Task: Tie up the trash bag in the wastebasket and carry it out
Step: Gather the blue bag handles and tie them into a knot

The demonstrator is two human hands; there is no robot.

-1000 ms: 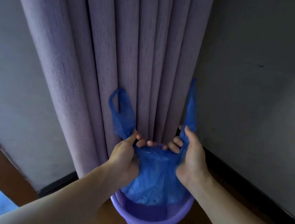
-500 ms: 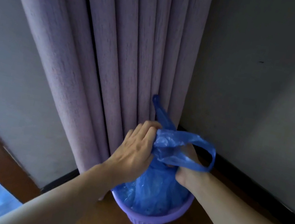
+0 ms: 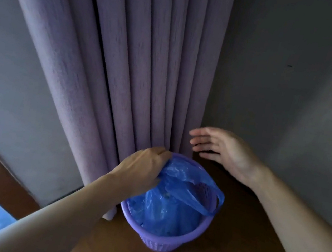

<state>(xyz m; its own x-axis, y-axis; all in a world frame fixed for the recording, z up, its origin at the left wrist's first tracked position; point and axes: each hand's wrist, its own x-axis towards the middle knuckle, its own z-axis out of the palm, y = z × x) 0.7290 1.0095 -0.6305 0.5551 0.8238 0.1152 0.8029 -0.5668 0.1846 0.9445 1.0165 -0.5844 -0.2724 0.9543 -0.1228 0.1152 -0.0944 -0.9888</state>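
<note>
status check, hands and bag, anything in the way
Left hand shut on the blue trash bag at its gathered top. Right hand open, off the bag, above the floor. Bag sits in the purple wastebasket, one handle loop over the rim. Curtain touches the far rim.

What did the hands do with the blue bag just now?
The right hand let go of the blue trash bag and lifted away to the right, open. The left hand kept its grip on the gathered top and lowered it toward the purple wastebasket. The wastebasket and curtain stayed put.
</note>
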